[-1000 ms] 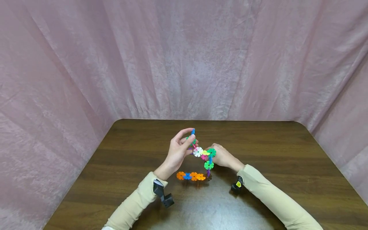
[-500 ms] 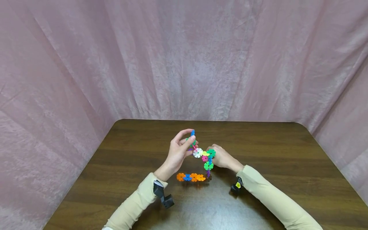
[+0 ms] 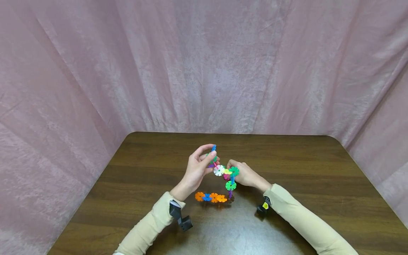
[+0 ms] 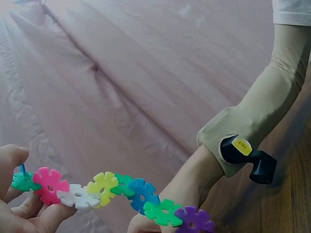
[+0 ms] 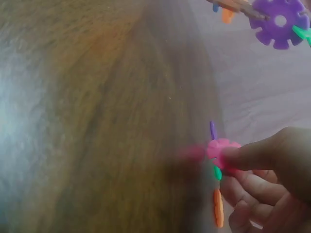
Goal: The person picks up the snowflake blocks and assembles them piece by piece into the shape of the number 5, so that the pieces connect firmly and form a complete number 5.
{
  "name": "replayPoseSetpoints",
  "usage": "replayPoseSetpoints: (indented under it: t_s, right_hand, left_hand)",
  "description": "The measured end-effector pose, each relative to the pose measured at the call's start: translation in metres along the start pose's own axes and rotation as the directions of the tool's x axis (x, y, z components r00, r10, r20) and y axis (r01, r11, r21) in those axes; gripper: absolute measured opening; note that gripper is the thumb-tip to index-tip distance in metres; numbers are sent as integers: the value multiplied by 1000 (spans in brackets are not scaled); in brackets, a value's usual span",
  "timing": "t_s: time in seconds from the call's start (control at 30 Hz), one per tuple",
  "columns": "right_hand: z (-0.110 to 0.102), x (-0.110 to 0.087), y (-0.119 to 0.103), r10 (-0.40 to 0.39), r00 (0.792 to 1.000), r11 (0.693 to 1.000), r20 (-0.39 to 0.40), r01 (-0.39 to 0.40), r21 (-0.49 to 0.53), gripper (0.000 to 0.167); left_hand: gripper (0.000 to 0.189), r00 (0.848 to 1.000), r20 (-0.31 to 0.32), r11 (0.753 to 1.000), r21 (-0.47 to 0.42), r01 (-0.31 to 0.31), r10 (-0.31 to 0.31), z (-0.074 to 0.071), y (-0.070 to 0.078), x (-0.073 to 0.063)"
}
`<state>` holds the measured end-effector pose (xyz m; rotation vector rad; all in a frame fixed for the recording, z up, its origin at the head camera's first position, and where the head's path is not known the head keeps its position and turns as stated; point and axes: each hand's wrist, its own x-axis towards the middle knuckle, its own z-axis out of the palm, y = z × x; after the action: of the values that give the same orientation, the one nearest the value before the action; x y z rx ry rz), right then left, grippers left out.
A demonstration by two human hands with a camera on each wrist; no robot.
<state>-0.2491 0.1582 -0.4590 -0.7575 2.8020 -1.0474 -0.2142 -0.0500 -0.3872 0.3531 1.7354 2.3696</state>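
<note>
My left hand (image 3: pixel 197 169) grips the upper end of a long chain of interlocking flower-shaped plastic discs. Past its fingers the chain runs through a white disc (image 3: pixel 219 170), a yellow disc (image 4: pixel 103 189), green and blue discs, then a purple disc (image 5: pixel 280 20). The chain's lower end turns left in a row with an orange disc (image 3: pixel 199 196) and a blue disc (image 3: pixel 207 197). Behind the chain, my right hand (image 3: pixel 244 174) pinches a pink disc (image 5: pixel 221 149) between thumb and fingers. Purple, green and orange pieces (image 5: pixel 218 208) show edge-on around that disc.
A brown wooden table (image 3: pixel 143 170) with a glossy surface lies under both hands. Pink curtains (image 3: pixel 223 71) hang behind it and along the sides. A black wrist camera (image 3: pixel 181 215) juts from the left sleeve, and another camera (image 3: pixel 263 207) from the right.
The chain has sunk slightly, its lower row drifting a little left. My right hand has shifted slightly behind the chain, and the pink disc is now more covered. The left hand keeps its grip.
</note>
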Motion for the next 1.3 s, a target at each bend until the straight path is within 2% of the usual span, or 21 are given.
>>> replayPoseSetpoints:
  t_s: [0.17,0.37,0.67,0.93,1.3]
  right_hand:
    - [-3,-2,-1,-44,997,997,-59,48,54,18]
    - [-9,-4,-6,-48,989,983,-140,71,168,12]
    - [-21,-8,-22,-38,960,969,-276,103,224,10]
    - [-45,-22,-64,-32,941,947,-338,136,290,16]
    - [-49,-24,-70,-66,920,915,-386,210,345,17]
  left_hand:
    - [40,1000,23,1000,-1,1,-1,-1,0,-1]
    - [40,998,61,1000,5,-10,9,-2,-1,-2]
    - [38,997,69,999,17,-29,28,-1,-2,-2]
    - [32,998,64,1000,13,-15,14,0,-3,-3]
    - [36,998,61,1000,26,-5,3,3,-1,-5]
